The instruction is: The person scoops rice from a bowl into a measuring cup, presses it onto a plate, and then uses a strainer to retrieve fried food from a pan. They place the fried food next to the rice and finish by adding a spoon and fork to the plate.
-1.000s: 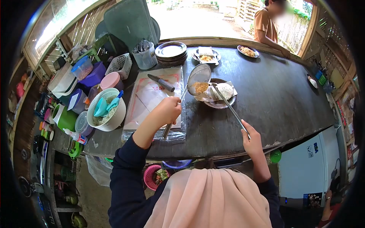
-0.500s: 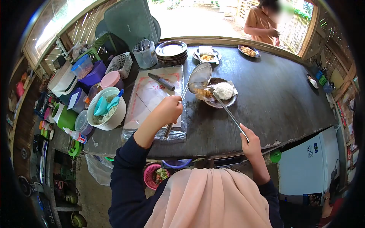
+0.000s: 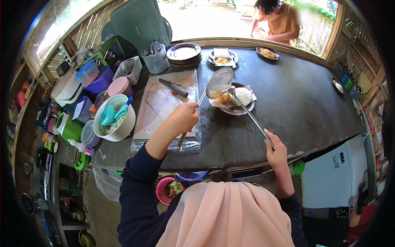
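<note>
My left hand (image 3: 186, 118) is wrapped round the metal handle of a mesh strainer (image 3: 221, 78), whose basket is tipped over the left side of a dark plate (image 3: 238, 112). In my right hand (image 3: 276, 150) is a long metal spoon (image 3: 254, 119), its head hidden behind the food and strainer rim. White paper lines the plate. On it sit a mound of white rice (image 3: 243, 96) and, to the left, a heap of golden-brown shredded food (image 3: 222, 98), right below the strainer and touched by the spoon end.
Left of the plate, a knife (image 3: 175, 88) lies on wrapping paper (image 3: 160, 117) in plastic. A white rice tub (image 3: 131, 124), stacked plates (image 3: 184, 52) and a cutlery bucket (image 3: 156, 61) stand beyond. Filled plates (image 3: 269, 54) line the far edge. Outside the window, a person (image 3: 279, 22) leans over.
More of the brown food now lies on the paper beside the rice. My right hand has drawn slightly back and right with the spoon. The person outside has shifted left and bent down.
</note>
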Demonstrator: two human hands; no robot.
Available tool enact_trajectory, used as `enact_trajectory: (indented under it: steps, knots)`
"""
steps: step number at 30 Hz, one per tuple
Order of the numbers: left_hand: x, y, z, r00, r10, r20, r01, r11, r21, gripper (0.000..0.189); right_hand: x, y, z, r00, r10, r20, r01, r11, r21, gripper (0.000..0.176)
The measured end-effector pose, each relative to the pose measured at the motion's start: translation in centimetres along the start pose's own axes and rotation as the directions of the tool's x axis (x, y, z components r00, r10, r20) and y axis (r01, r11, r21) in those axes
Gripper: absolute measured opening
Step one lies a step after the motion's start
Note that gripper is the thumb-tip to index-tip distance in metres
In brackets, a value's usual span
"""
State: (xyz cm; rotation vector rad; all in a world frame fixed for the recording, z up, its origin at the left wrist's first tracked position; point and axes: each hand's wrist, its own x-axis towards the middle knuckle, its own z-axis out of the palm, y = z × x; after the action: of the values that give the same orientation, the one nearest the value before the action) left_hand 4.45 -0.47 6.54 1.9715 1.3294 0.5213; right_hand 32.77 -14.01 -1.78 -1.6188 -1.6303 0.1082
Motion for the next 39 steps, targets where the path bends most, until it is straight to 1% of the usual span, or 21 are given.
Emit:
enact_trajectory:
  steps: [1, 3, 5, 7, 9, 11, 13, 16, 18, 20, 22, 25, 26, 28, 29, 31, 32, 34, 37, 39]
  knots:
    - [0.0, 0.0, 0.1, 1.000, 0.000, 0.001, 0.000, 1.000, 0.001, 0.023, 0.0, 0.0, 0.0, 1.000, -0.006, -0.006, 0.006, 1.000, 0.002, 0.034]
    - [0.0, -0.1, 0.1, 0.998, 0.051, -0.024, -0.050, 0.998, 0.037, 0.022, 0.0, 0.0, -0.2, 1.000, 0.006, 0.013, -0.006, 1.000, -0.023, 0.033]
    - [0.1, 0.0, -0.1, 0.999, 0.041, -0.008, -0.041, 0.997, 0.061, 0.022, 0.1, -0.1, -0.6, 0.999, 0.016, 0.032, -0.014, 0.999, -0.049, 0.033]
    - [0.2, -0.3, 0.0, 0.999, 0.031, 0.009, -0.031, 0.996, 0.085, 0.022, 0.2, -0.3, -1.2, 0.997, 0.061, 0.044, -0.059, 0.997, -0.050, 0.033]
    - [0.4, -0.9, 0.4, 0.983, 0.166, -0.073, -0.152, 0.975, 0.162, 0.023, 0.3, -0.3, -1.0, 0.998, 0.050, 0.033, -0.049, 0.998, -0.049, 0.033]
    - [0.3, -0.8, 0.5, 0.984, 0.163, -0.079, -0.148, 0.974, 0.170, 0.025, 0.3, -0.3, -1.1, 0.999, 0.039, 0.021, -0.038, 0.998, -0.047, 0.034]
    - [0.1, -0.6, 0.4, 0.983, 0.160, -0.089, -0.142, 0.974, 0.178, 0.026, 0.4, -0.5, -1.4, 0.987, 0.116, 0.113, -0.112, 0.993, -0.047, 0.033]
    - [0.0, -0.5, 0.3, 0.992, 0.121, -0.047, -0.109, 0.973, 0.205, 0.027, 0.4, -0.4, -1.5, 0.993, 0.092, 0.074, -0.092, 0.996, -0.001, 0.032]
    - [0.1, -0.8, 0.6, 0.974, 0.202, -0.105, -0.182, 0.967, 0.180, 0.027, 0.4, -0.1, -1.3, 0.991, 0.101, 0.086, -0.101, 0.995, -0.001, 0.031]
    - [-0.1, -0.6, 0.6, 0.973, 0.203, -0.108, -0.180, 0.965, 0.191, 0.028, 0.4, -0.1, -1.3, 0.990, 0.106, 0.096, -0.106, 0.994, -0.001, 0.031]
    - [-0.2, -0.3, 0.4, 0.972, 0.203, -0.115, -0.176, 0.963, 0.203, 0.028, 0.3, -0.1, -1.4, 0.993, 0.090, 0.078, -0.096, 0.993, 0.071, 0.029]
    - [-0.2, -0.3, 0.3, 0.977, 0.189, -0.101, -0.167, 0.966, 0.198, 0.028, -0.1, 0.9, -0.9, 0.996, 0.072, 0.054, -0.078, 0.989, 0.124, 0.029]
    - [-0.1, -0.6, 0.4, 0.972, 0.204, -0.119, -0.180, 0.965, 0.190, 0.028, -0.3, 1.5, -0.7, 0.996, 0.071, 0.054, -0.077, 0.989, 0.124, 0.029]
    - [0.1, -0.9, 0.2, 0.965, 0.219, -0.142, -0.192, 0.964, 0.183, 0.027, -0.7, 2.6, 0.1, 0.990, 0.140, 0.030, -0.143, 0.950, 0.277, 0.030]
    - [0.0, -0.8, 0.1, 0.969, 0.204, -0.137, -0.178, 0.967, 0.182, 0.027, -0.7, 2.8, 0.5, 0.990, 0.139, 0.032, -0.142, 0.950, 0.278, 0.030]
    - [-0.1, -0.8, 0.0, 0.974, 0.190, -0.127, -0.165, 0.970, 0.181, 0.027, -1.0, 3.2, 1.3, 0.989, 0.145, 0.006, -0.137, 0.921, 0.365, 0.029]
    - [-0.1, -0.8, 0.0, 0.976, 0.182, -0.118, -0.161, 0.973, 0.168, 0.028, -1.2, 3.5, 1.7, 0.989, 0.149, 0.005, -0.141, 0.920, 0.365, 0.029]
    - [-0.2, -0.7, -0.1, 0.978, 0.176, -0.111, -0.157, 0.975, 0.157, 0.028, -1.4, 3.9, 2.2, 0.979, 0.199, 0.030, -0.195, 0.896, 0.399, 0.030]
    - [-0.4, -1.0, -0.2, 0.980, 0.162, -0.111, -0.145, 0.978, 0.148, 0.028, -1.5, 3.8, 2.5, 0.977, 0.211, 0.031, -0.206, 0.896, 0.392, 0.031]
    - [-0.4, -1.3, -0.2, 0.985, 0.154, -0.074, -0.146, 0.984, 0.106, 0.034, -1.6, 3.4, 2.5, 0.979, 0.205, 0.018, -0.195, 0.897, 0.396, 0.031]
